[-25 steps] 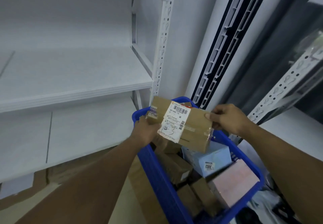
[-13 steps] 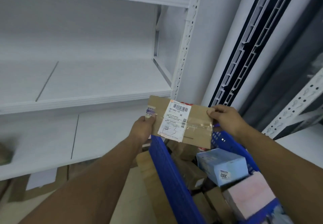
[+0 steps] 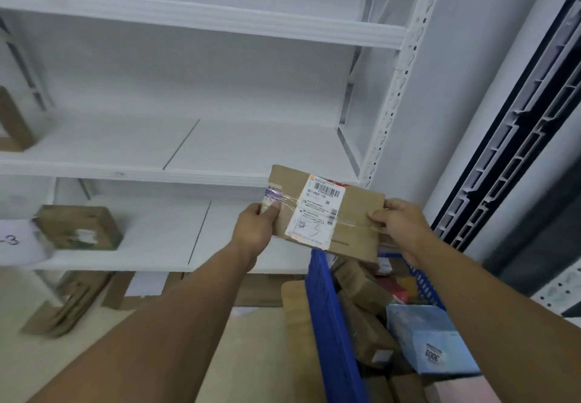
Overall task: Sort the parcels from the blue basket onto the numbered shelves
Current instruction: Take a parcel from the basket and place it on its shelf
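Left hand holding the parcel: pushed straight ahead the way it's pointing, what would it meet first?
Probably the front edge of the middle shelf, just beyond the left hand and cardboard parcel; depth is uncertain.

You hold a flat brown cardboard parcel [image 3: 327, 214] level in front of the white shelves [image 3: 201, 22], its white barcode label facing you with a handwritten 3 and clear tape across it. Below it, the blue basket [image 3: 330, 324] holds more brown parcels [image 3: 364, 336] and a light blue box [image 3: 430, 339] tagged 3003.
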